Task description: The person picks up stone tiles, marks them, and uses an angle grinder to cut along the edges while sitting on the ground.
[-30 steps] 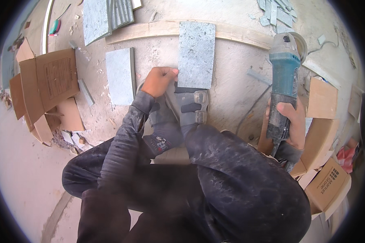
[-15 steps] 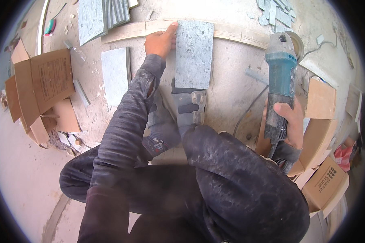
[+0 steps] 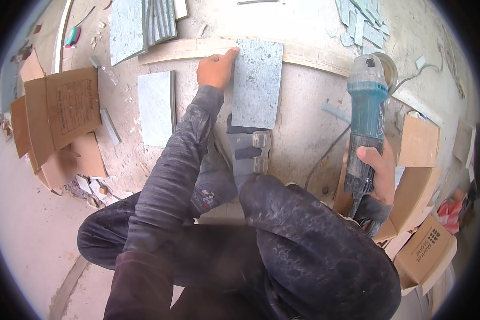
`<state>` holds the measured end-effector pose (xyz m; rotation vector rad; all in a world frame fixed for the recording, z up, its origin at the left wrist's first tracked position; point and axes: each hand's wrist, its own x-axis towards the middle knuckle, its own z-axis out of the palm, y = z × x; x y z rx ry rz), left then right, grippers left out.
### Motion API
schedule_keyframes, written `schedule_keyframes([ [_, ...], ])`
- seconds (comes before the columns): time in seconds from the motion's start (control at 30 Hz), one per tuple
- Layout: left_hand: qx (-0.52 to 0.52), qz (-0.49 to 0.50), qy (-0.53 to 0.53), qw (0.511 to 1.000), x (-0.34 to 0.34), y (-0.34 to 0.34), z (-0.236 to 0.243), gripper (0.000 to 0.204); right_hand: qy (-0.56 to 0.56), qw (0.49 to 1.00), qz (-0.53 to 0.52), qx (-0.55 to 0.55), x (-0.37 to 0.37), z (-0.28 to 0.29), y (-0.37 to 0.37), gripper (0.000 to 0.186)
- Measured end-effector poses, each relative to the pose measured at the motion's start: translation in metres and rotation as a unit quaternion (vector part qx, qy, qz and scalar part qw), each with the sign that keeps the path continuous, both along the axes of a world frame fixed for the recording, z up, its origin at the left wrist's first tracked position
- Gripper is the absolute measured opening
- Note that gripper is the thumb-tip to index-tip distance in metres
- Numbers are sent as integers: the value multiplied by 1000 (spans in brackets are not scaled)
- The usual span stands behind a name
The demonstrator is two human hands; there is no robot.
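A rectangular grey stone tile (image 3: 257, 85) lies with its far end on a wooden batten (image 3: 317, 57) and its near end over the toe of my shoe (image 3: 249, 145). My left hand (image 3: 217, 70) grips the tile's left edge near the far corner, thumb on top; the fingers under it are partly hidden. Off to the right, my right hand (image 3: 381, 165) is wrapped round the dark rear body of a teal angle grinder (image 3: 367, 106). The grinder points away from me, its disc (image 3: 385, 72) on the right side of the head, apart from the tile.
Left of my left arm lies a small tile stack (image 3: 156, 106); more tiles (image 3: 128, 29) lean together beyond it. Cut stone strips (image 3: 361, 24) are heaped at the far right. Open cardboard boxes (image 3: 64, 106) flank both sides. A dark cord (image 3: 328, 152) runs across the floor.
The whole view has shifted slightly, so the tile, batten and grinder appear a little lower. Both hands keep their holds, with no clear movement of the tile.
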<state>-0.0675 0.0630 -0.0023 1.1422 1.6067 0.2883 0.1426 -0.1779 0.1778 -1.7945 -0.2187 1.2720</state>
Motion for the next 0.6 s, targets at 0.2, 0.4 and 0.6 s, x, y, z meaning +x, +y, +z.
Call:
schedule_keyframes([
  [0.2, -35, -67, -193, 978, -21, -48, 20, 27, 1, 1000, -4, 9, 4, -3, -4, 49],
  [0.4, 162, -156, -45, 973, -17, -68, 52, 26, 2, 999, -23, 25, 3, -2, -5, 48],
  [0.6, 402, -149, 73, 900, 0, -72, 86, 23, 0, 999, -33, 31, 4, -1, -5, 47],
])
